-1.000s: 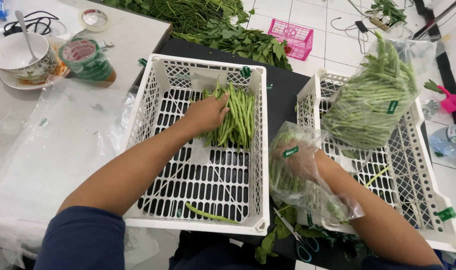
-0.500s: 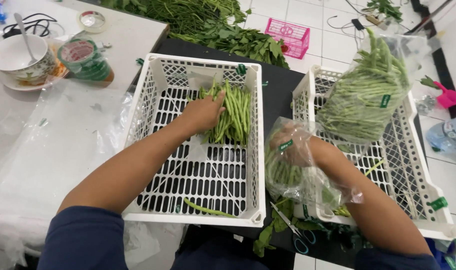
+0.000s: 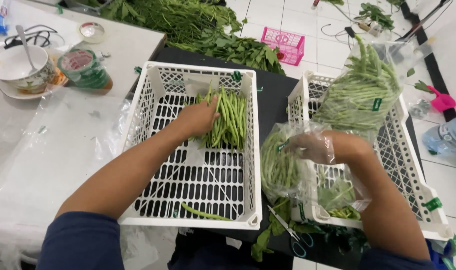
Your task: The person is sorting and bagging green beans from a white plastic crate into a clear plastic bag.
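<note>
I see bright, even lighting across frame, source apparently overhead; shadows soft and faint. I note glare on plastic sheet [image 3: 53,150] at left and on clear bag [image 3: 308,165] at centre right, washing out detail. White floor tiles [image 3: 333,30] at top near overexposed. Focus acceptable at centre; mild softness and wide-angle bending toward edges, lower corners blurred.

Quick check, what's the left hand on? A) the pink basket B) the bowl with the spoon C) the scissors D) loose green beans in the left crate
D: the left hand rests on the loose green beans piled in the left white crate, far from the other items.
</note>
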